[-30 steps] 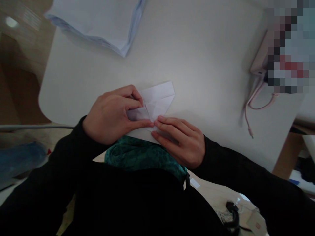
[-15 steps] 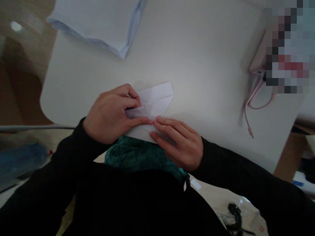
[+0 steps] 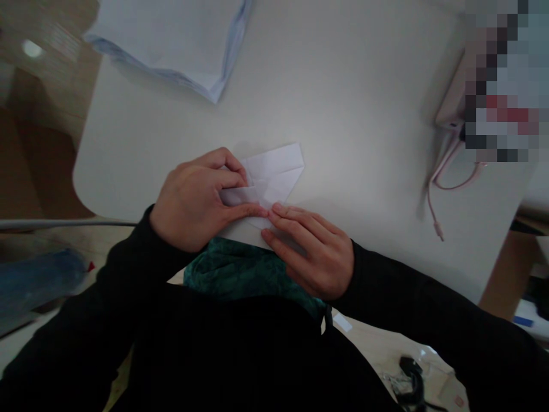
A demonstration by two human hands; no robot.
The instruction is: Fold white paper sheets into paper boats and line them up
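Observation:
A folded sheet of white paper (image 3: 278,169) lies on the table close to its front edge, with creases and angled flaps showing. My left hand (image 3: 195,197) is closed on the paper's left part, its fingers curled over a raised flap and its thumb pressed along the lower fold. From the right, my right hand (image 3: 315,246) pinches the lower edge, thumb below and fingertips above. The tips of my left thumb and right fingers meet at the same fold. Both hands cover part of the paper's lower and left sides.
A stack of white paper (image 3: 171,40) sits at the table's far left. On the right, a pink device (image 3: 452,103) has a pink cable (image 3: 431,200) trailing from it. The white table (image 3: 364,114) ends just in front of my body. A grey cable (image 3: 64,223) runs at left.
Almost nothing differs. The view has shifted very slightly, and both hands keep the same hold on the folded paper.

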